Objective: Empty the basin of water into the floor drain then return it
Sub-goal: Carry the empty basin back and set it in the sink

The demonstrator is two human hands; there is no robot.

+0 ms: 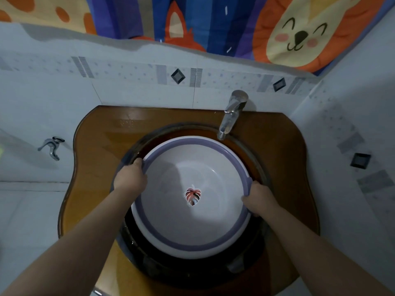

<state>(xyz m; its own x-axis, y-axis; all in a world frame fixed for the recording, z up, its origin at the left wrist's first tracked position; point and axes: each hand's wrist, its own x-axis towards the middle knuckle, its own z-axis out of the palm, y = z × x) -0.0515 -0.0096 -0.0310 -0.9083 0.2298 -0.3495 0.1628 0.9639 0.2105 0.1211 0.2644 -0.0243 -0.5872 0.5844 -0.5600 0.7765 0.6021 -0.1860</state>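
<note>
A round white basin (192,174) with a purple rim and a leaf sticker on its bottom sits inside the dark glass sink bowl (259,167). My left hand (130,177) grips the basin's left rim, fingers curled over the edge. On the right rim, my right hand (259,197) holds it the same way. The basin lies roughly level, slightly toward the far side of the bowl. I cannot tell whether water is in it; the inside looks smooth and pale. No floor drain is in view.
An amber glass countertop (96,146) surrounds the bowl. A chrome faucet (232,114) overhangs the basin's far right edge. A wall tap (52,147) sticks out at the left. Tiled walls close in on three sides, with a colourful cartoon curtain (213,22) above.
</note>
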